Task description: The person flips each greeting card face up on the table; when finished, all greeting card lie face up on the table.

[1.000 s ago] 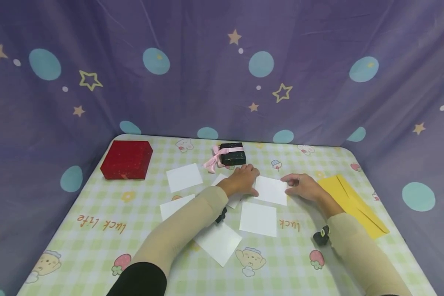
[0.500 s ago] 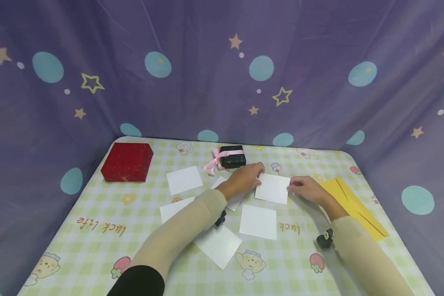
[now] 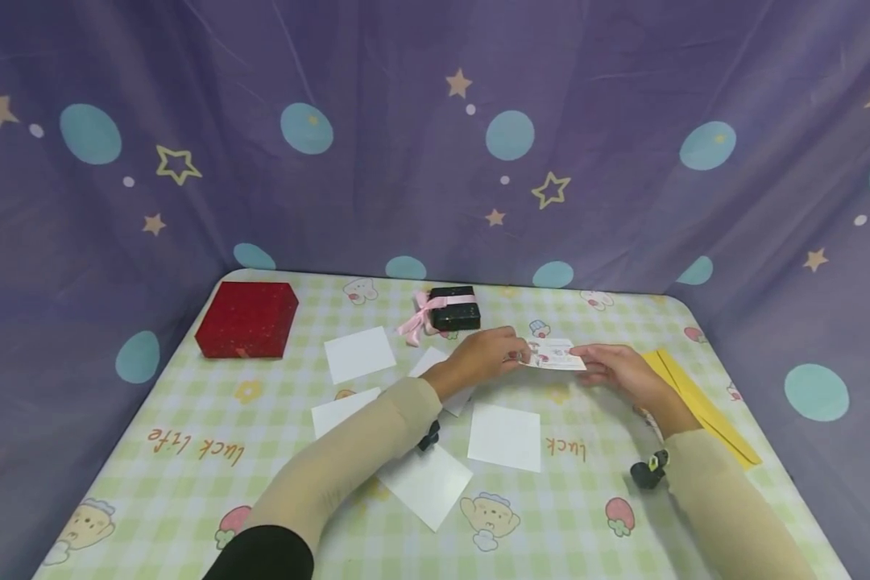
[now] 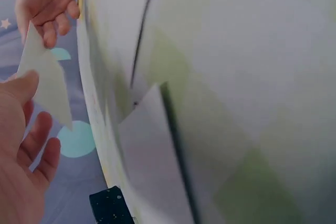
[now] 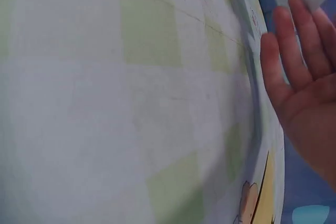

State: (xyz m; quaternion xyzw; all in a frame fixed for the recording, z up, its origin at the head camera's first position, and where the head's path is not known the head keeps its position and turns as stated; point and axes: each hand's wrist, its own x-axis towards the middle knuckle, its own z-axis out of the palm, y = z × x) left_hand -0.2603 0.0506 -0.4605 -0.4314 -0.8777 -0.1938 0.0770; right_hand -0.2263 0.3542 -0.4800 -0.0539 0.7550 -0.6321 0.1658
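Purple star-print curtain (image 3: 406, 185) behind table (image 3: 551, 515) with pale green-white checked cartoon cloth. White square paper card with small printed pictures (image 3: 553, 355) is raised above it, between both hands: left hand (image 3: 478, 358) pinches one edge, right hand (image 3: 627, 372) pinches the opposite edge, fingers narrow. Nearby: five plain white square cards (image 3: 360, 354) lying flat, some partly blocked by left beige sleeve (image 3: 362, 443); black box with pink ribbon (image 3: 458, 317); red box (image 3: 246, 321); yellow paper envelope (image 3: 721, 435) partly behind right forearm.

Arms (image 3: 362, 451) outstretched, left hand (image 3: 480, 358) and right hand (image 3: 623, 374) near each other, fingers (image 5: 310, 34) pinching
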